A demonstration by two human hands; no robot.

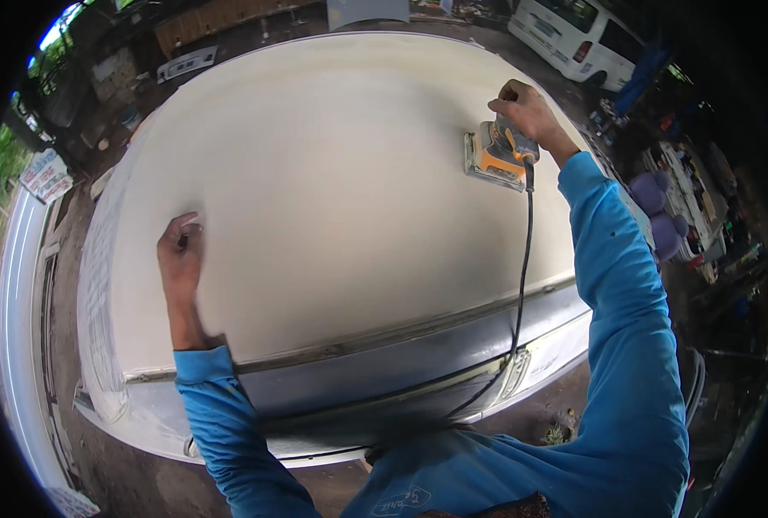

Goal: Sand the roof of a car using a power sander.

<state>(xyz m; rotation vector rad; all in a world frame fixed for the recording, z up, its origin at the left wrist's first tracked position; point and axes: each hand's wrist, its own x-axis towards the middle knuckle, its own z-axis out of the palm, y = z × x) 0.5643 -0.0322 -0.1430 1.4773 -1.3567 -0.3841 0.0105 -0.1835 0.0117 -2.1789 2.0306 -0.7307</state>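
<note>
An orange and black electric sander (498,158) rests on the right part of a broad, cream-coloured vehicle roof (332,198). My right hand (526,110) is closed over its top. From the sander a black cord (525,268) runs down across the roof's near edge toward my body. My left hand (182,246) is at the left side of the roof, its fingers curled in toward the thumb. Whether anything sits between those fingertips is too small to tell. A dull, dusty patch shades the surface around the sander.
Along the near edge runs a gutter strip (349,348) above a dark grey side panel (384,367). A white van (574,39) stands at the far right. Purple rounded objects (652,194) and clutter lie right of the roof. At far left is a long pale panel (21,337).
</note>
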